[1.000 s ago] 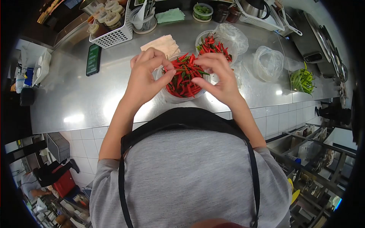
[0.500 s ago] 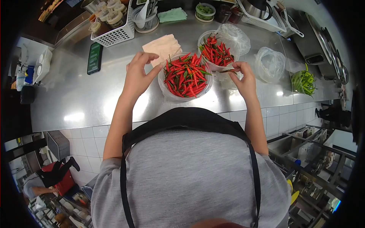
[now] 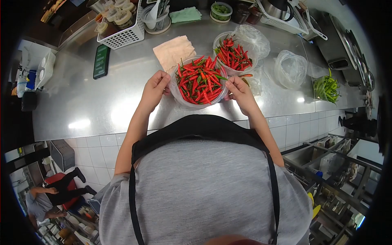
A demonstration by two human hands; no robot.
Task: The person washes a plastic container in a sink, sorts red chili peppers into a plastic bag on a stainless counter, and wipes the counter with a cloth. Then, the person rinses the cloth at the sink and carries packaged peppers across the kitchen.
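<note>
Heaped red chilies (image 3: 200, 81), a few with green on them, fill a round bowl with clear plastic (image 3: 176, 94) around its rim. My left hand (image 3: 157, 89) is closed at the bowl's left edge. On the opposite edge, my right hand (image 3: 241, 94) pinches the rim or the plastic; which of the two cannot be made out. Behind and to the right stands a second container (image 3: 216, 44) with fewer red chilies (image 3: 234, 56). Close to my right fingers, a loose orange-red chili (image 3: 246, 75) lies by a small clear bag (image 3: 255, 85).
A peach cloth (image 3: 173, 50) lies behind the bowl and a phone (image 3: 101, 61) to the left. Clear plastic bags (image 3: 290, 69) and a bag of green chilies (image 3: 326, 87) are at right. White baskets (image 3: 124, 38) line the back. Another person (image 3: 43, 200) is at lower left.
Both hands have come down to the sides of the bowl and closed there. My right hand has let go of the dark chili it was pinching. The person at lower left has shifted.
</note>
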